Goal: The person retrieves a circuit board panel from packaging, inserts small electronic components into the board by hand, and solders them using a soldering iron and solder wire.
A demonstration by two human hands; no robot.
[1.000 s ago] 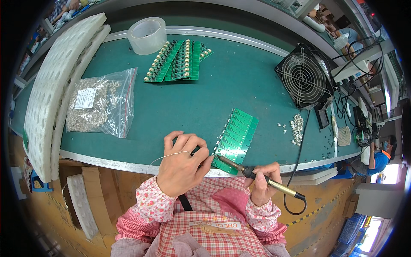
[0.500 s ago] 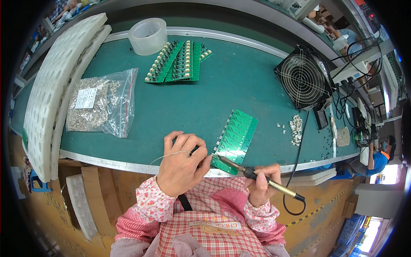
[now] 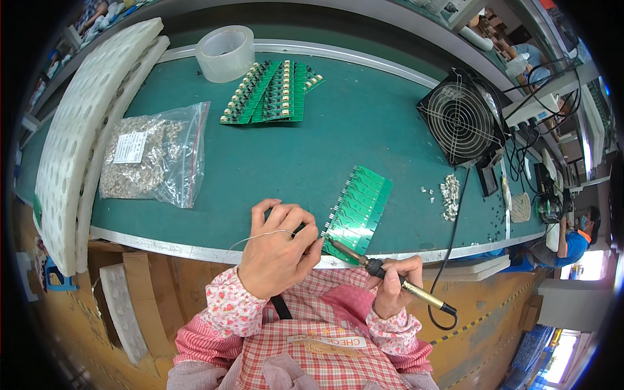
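A green circuit board panel (image 3: 359,208) lies at the table's front edge, with a row of metal pins along its left side. In my right hand (image 3: 398,284) is a soldering iron (image 3: 419,292), its tip touching or just above the panel's near left corner. My left hand (image 3: 276,250) is closed beside that corner, pinching a thin solder wire (image 3: 260,235) that runs back over the hand. Something dark shows between its fingers, too hidden to name. The exact spot where tip and wire meet is too small to make out.
Small white connectors (image 3: 450,197) lie in a heap to the right, near a black fan (image 3: 457,117). Farther back are finished-looking boards (image 3: 279,94) and a tape roll (image 3: 225,54). A bag of parts (image 3: 153,159) and white foam trays (image 3: 84,143) stand left. The iron's cable (image 3: 457,214) crosses the table edge.
The soldering iron and my right hand have shifted slightly left. My left hand stays almost in place, and the panel lies as before.
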